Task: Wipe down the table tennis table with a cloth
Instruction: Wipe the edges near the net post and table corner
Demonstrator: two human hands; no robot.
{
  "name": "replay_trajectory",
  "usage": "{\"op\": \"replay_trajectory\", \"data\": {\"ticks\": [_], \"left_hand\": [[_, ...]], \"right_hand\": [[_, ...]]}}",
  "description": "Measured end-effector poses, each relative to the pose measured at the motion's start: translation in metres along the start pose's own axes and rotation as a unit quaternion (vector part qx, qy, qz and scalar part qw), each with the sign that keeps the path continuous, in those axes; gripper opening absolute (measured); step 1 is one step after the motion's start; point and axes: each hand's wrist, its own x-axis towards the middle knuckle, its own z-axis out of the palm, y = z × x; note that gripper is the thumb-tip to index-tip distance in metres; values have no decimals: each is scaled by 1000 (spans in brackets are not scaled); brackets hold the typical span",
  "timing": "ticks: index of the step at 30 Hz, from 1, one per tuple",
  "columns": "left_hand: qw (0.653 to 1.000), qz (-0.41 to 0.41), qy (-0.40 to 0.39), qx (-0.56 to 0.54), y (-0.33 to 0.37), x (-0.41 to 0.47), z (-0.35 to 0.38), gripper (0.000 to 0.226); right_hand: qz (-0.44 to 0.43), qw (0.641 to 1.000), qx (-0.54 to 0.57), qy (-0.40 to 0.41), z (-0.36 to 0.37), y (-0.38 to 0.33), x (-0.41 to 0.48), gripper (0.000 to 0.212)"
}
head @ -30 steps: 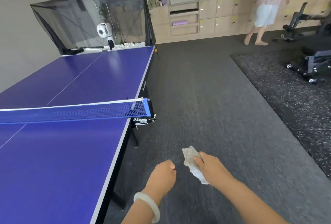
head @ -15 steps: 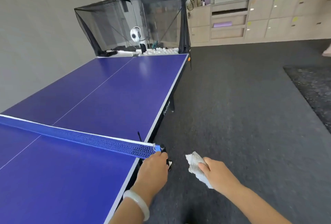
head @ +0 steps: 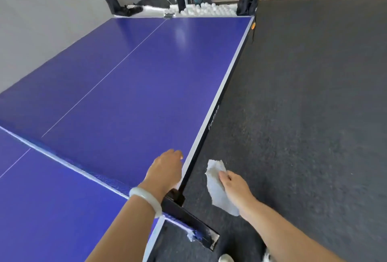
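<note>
We take the net post (head: 189,221) as our marker. The cloth (head: 215,186) is not on the tabletop (head: 136,86). It hangs just right of the post, out over the dark floor (head: 303,115), from the right hand (head: 237,191). That hand's grip is pinched on the cloth's middle, and both ends droop free.

The left hand (head: 165,169) lies just beyond the post, over the tabletop's edge. Its fingers are loosely bent and grasp nothing we can see; whether it touches the surface we cannot tell. A pale bracelet (head: 146,199) sits on that wrist, above the point where the net (head: 83,175) runs in to the post.

We judge the cloth to be light, thin and limp (more a crumpled wipe than a thick rag). Held by a pinch, it would only trail and flap, and a loose end might catch on the net beside the post. It would be better gathered into a pad under flat fingers and palm, then pressed down. The tabletop beyond the post looks smooth and glossy, so a pad should slide easily. We judge that wiping there has not yet begun.
</note>
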Motion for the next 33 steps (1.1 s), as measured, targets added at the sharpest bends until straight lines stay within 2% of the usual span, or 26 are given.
{"op": "replay_trajectory", "data": {"ticks": [2, 5, 8, 10, 13, 15, 18, 21, 25, 33], "left_hand": [[999, -21, -26, 5, -12, 19, 3, 35], [997, -17, -63, 44, -23, 43, 14, 39], [991, -3, -102, 86, -29, 65, 29, 41], [988, 8, -104, 113, -33, 84, 38, 43], [992, 18, -65, 107, -36, 124, 44, 54], [994, 39, -42, 94, -35, 152, 48, 58], [985, 118, -35, 123, -35, 183, 60, 58], [975, 172, -8, 142, -44, 197, 71, 54], [972, 209, 44, 102, -58, 201, 85, 52], [968, 228, 88, 58, -67, 209, 97, 51]], "right_hand": [[80, 991, 105, -33, 28, 4, 25, 33], [177, 957, 216, -80, 62, 5, 53, 31], [210, 929, 286, -108, 85, 1, 72, 35], [169, 925, 312, -132, 99, 0, 80, 37], [96, 945, 276, -149, 117, -4, 84, 50], [61, 959, 242, -134, 128, 1, 86, 62], [16, 975, 198, -100, 138, 14, 91, 80], [-10, 977, 200, -78, 145, 27, 98, 90], [-37, 972, 225, -55, 156, 35, 103, 102], [-76, 963, 258, 4, 169, 33, 113, 96]]}}
